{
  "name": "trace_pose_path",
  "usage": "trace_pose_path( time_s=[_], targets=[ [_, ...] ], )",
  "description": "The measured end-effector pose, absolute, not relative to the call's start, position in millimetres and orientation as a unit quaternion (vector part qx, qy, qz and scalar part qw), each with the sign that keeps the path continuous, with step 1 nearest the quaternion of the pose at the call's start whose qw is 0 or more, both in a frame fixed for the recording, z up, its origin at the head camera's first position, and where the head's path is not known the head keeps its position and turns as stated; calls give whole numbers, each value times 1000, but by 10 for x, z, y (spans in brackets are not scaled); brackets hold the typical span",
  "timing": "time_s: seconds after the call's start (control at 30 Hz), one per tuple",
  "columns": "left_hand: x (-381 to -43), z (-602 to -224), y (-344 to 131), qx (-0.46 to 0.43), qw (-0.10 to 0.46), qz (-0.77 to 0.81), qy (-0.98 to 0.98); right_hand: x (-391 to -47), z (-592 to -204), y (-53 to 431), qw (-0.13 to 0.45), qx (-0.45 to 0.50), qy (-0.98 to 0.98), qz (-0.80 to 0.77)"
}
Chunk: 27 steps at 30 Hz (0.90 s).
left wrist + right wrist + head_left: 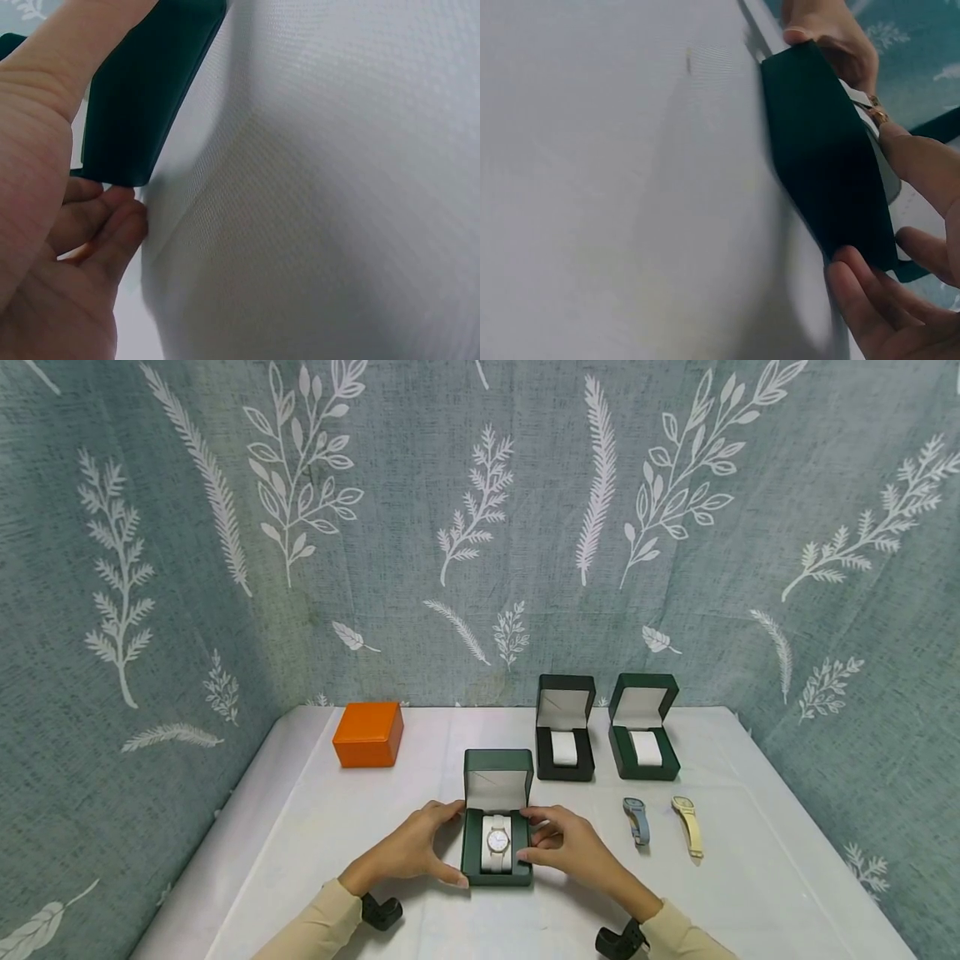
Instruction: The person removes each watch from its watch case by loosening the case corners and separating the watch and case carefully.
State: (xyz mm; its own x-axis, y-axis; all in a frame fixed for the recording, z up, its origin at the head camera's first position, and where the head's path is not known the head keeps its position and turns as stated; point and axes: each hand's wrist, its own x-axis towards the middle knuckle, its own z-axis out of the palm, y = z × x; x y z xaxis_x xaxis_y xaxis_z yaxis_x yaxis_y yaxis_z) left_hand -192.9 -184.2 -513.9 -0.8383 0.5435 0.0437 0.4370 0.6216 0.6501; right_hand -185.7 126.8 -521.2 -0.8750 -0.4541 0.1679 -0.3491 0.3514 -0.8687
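Note:
A green watch box [498,879] stands at the middle front of the table, its lid raised. Inside, a watch [497,840] with a white strap and gold-toned case is wrapped round the cushion. My left hand [415,846] grips the box's left side, thumb at the front corner and fingers toward the back. On the opposite side my right hand [567,846] holds the box, its thumb over the right rim beside the watch. The right wrist view shows fingertips on the green side wall [821,142]. In the left wrist view, fingers touch the box's [146,97] far corner.
Behind to the right stand a black watch box [566,772] and another green box [648,772], both with lids up and white cushions. Before them lie a blue watch [637,821] and a yellow watch [687,825]. A closed orange box [367,735] sits back left.

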Motion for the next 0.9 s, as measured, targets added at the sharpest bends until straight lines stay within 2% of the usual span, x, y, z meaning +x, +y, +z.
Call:
trace_pose_path(
  time_s=[0.33, 0.73, 0.9],
  targets=[
    [-1929, -5095, -1849, 277, 88, 336, 896, -1827, -5237, 1248, 30, -248, 826, -505],
    [-1991, -4910, -1937, 313, 20, 356, 880, -1822, -5254, 1253, 29, -250, 824, -508],
    [-1998, -4904, -1861, 332, 14, 352, 875, -1831, -5268, 1258, 36, -244, 825, -508]
  ],
)
